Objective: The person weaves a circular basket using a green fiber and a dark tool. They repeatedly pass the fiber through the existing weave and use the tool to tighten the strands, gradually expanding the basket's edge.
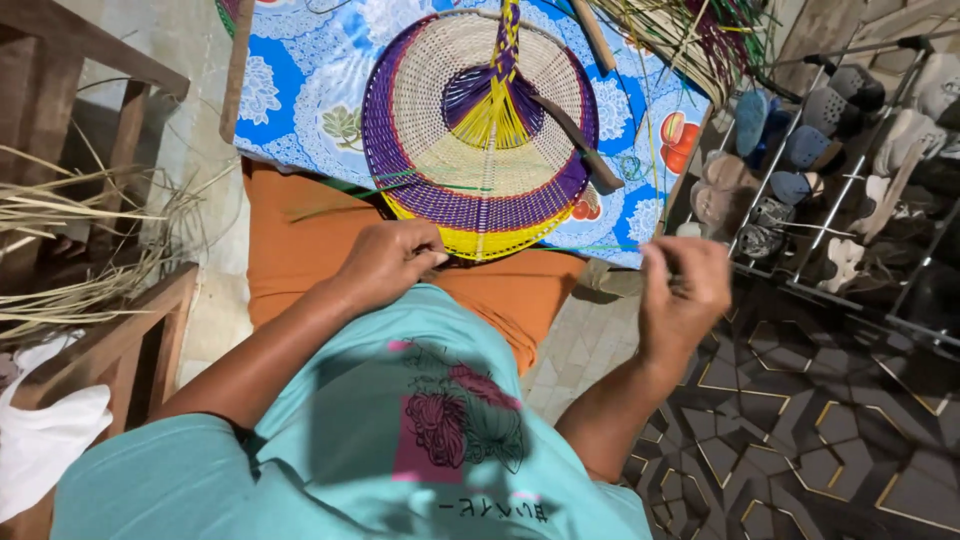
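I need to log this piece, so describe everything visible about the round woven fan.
The woven fan is round, with a cream middle, a wide purple border and a yellow band at its near rim. Yellow and purple strands gather at the centre into a braided handle pointing away from the person. It looks like plaited plastic or cane strips. It lies flat on a blue flowered cloth, its near edge over the orange lap. The left hand pinches that edge; a dark tool rests across its right side.

Even bright light, motion-blurred right hand (684, 290), wide-angle edge distortion.
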